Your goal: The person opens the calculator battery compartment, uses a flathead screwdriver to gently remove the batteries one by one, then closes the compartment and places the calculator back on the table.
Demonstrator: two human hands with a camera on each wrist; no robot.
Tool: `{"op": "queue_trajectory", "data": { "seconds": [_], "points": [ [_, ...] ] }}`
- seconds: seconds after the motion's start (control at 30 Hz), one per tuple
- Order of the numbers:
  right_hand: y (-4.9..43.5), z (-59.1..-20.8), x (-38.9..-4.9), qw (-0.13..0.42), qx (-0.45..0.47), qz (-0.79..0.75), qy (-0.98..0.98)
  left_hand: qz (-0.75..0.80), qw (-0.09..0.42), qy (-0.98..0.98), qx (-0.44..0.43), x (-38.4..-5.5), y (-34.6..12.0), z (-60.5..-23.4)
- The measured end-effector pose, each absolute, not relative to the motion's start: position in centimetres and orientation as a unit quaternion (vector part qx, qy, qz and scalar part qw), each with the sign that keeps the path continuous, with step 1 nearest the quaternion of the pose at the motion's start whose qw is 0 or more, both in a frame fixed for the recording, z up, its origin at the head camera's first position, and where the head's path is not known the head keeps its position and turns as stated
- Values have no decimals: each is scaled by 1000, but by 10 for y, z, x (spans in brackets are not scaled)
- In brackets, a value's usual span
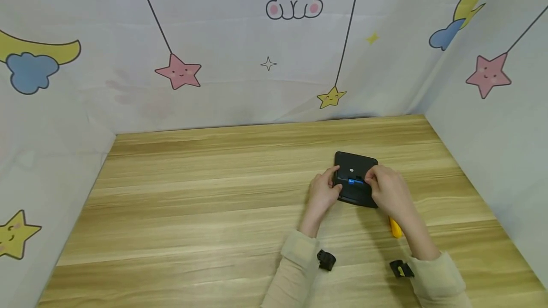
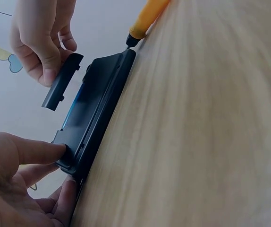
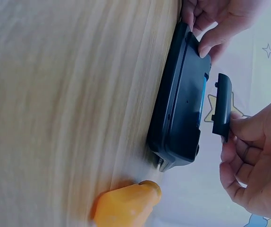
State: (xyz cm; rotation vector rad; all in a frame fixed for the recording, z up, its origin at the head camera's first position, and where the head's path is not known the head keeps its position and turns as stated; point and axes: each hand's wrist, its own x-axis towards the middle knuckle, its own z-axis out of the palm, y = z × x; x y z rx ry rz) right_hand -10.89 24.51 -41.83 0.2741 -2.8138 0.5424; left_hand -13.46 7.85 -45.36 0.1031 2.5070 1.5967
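Observation:
A flat black device [image 1: 357, 196] lies back side up on the table, its battery slot uncovered. Inside the slot shows a blue battery [image 1: 355, 181]. My left hand [image 1: 324, 193] grips the device's left edge, thumb on the back face and other fingers at the side. Between thumb and fingertips, my right hand [image 1: 390, 191] pinches a small black battery cover [image 3: 224, 106] with little tabs. In the left wrist view the cover [image 2: 62, 82] hangs tilted beside the slot, apart from the device. Part of the device's right side is hidden behind my right hand in the head view.
A screwdriver with an orange handle [image 1: 395, 228] lies by the device's near right corner, partly under the right arm. Two small black clip-like pieces [image 1: 327, 260] show beside the sleeves. Printed white cloth [image 1: 231, 94] walls the wooden table [image 1: 192, 213] at back and sides.

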Motion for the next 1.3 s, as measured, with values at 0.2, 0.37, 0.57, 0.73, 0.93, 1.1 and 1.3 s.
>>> {"op": "queue_trajectory", "data": {
  "seconds": [0.2,0.37,0.57,0.73,0.93,1.1,1.3],
  "points": [
    [245,-418,-105,123,92,179,-972,530,81,843,35,-135,79,-454],
    [245,-419,-102,120,101,173,-972,528,83,844,34,-134,79,-454],
    [244,-419,-97,95,104,167,-976,527,84,845,32,-135,80,-455],
    [243,-418,-91,64,95,159,-981,535,90,839,29,-136,80,-456],
    [241,-418,-87,52,90,156,-982,536,90,839,31,-136,79,-456],
    [241,-419,-83,60,92,156,-982,532,92,841,29,-135,79,-456],
    [241,-421,-79,68,104,148,-981,532,93,841,27,-136,80,-456]
  ]
}}
